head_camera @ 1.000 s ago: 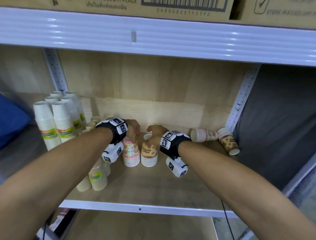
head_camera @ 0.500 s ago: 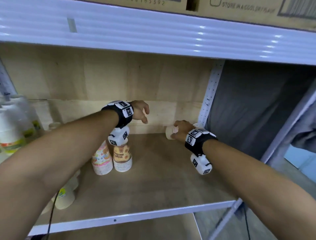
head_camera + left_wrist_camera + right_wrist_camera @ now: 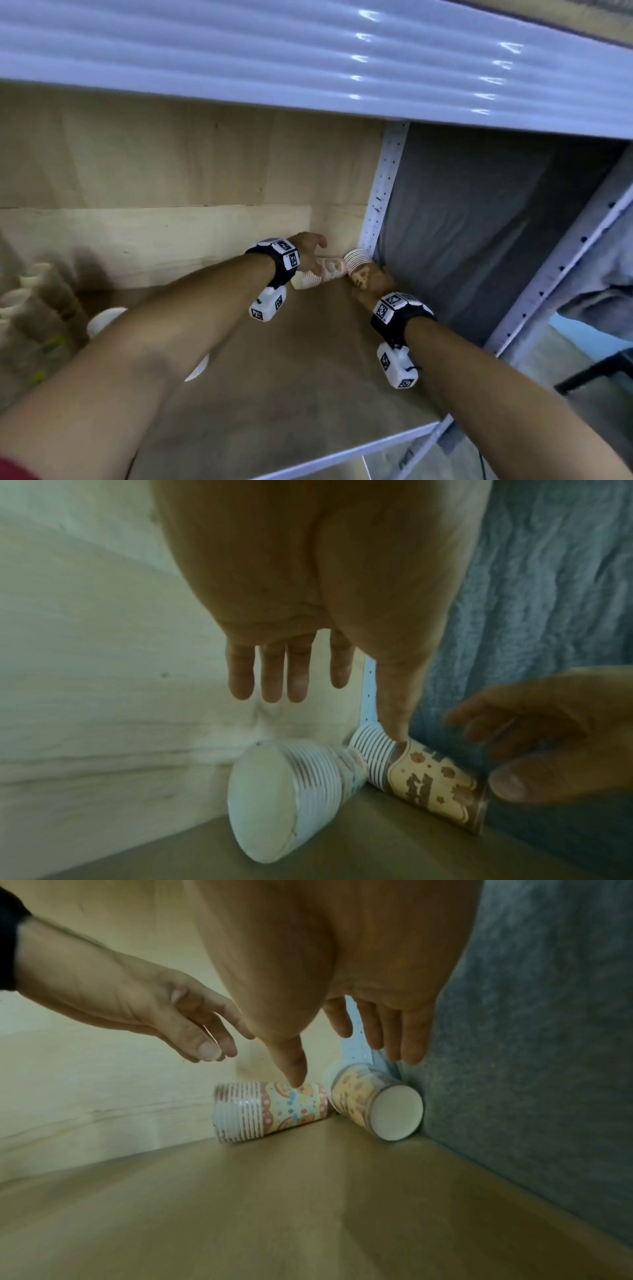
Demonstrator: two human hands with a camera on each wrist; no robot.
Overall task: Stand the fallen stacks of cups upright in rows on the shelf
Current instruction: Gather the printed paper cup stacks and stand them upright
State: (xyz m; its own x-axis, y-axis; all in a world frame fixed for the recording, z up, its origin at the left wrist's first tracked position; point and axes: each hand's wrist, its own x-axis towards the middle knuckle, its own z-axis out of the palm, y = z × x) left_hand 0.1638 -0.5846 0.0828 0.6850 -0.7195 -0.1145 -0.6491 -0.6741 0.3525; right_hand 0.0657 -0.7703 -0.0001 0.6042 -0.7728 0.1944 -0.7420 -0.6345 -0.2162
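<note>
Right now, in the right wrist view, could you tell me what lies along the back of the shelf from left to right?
Left hand → colourful fallen cup stack → brown-printed fallen cup stack → grey cloth side.

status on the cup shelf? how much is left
Done: at the far left, blurred cup stacks appear upright. In hand: nothing gripped yet. The left hand hovers open over the pink-patterned stack, and the right hand reaches open toward the brown-patterned stack. Left: both stacks lie on their sides in the back right corner of the shelf and need standing.
</note>
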